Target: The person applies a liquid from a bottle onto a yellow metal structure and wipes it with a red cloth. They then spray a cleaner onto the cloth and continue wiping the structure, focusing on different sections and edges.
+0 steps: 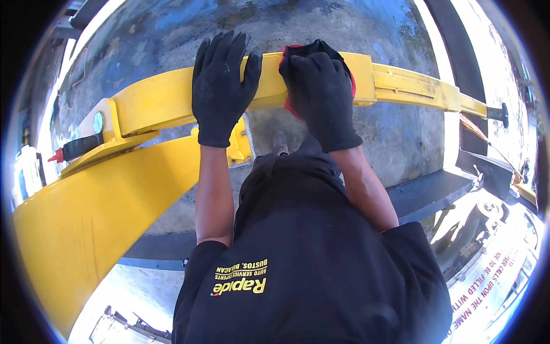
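A long yellow metal beam (160,100), like a car lift arm, runs across in front of me. My left hand (222,86), in a black glove, lies flat on it with the fingers stretched forward and the thumb apart. Just to the right, my gloved right hand (323,94) is closed on a black cloth with a red edge (324,47), pressing it against the beam. The cloth bunches out around the knuckles, and the palm side of the hand is hidden.
A broad yellow post (109,212) curves up at the left. A dark bottle with a red tip (83,147) lies by the beam's left end. The beam narrows rightward to a dark pad (498,114). Broom bristles (472,126) show near it. Stained concrete floor (338,26) lies beyond.
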Motion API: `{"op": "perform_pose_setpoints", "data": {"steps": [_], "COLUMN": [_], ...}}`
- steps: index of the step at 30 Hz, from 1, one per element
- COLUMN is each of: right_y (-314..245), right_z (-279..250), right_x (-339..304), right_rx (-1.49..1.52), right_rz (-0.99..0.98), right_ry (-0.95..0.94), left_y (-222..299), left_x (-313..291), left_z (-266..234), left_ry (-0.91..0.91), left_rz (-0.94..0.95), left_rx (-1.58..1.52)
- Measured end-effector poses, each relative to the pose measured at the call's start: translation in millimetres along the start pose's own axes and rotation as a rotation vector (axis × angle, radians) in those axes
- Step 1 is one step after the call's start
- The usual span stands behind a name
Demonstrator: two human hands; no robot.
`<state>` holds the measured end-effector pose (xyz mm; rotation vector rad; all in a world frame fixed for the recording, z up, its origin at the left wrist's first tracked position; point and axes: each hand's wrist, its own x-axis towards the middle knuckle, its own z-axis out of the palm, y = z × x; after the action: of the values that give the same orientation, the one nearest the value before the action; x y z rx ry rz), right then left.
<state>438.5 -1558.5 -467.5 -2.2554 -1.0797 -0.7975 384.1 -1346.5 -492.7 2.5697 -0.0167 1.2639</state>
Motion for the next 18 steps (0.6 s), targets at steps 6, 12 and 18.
{"op": "perform_pose_setpoints", "data": {"steps": [6,12,18], "right_y": [-6,6,12], "right_z": [-23,23,-45], "right_x": [6,23,-36], "right_rx": [-0.005,-0.174,-0.148], "right_rz": [0.043,0.069,0.158], "right_ry": [-0.050,0.025,0.030], "left_y": [7,4,2], "left_x": [10,5,9], "left_z": [2,3,-5], "left_ry": [-0.003,-0.007,-0.040], "left_rz": [0.003,0.027,0.024], "left_rx": [-0.007,-0.029,-0.010]}}
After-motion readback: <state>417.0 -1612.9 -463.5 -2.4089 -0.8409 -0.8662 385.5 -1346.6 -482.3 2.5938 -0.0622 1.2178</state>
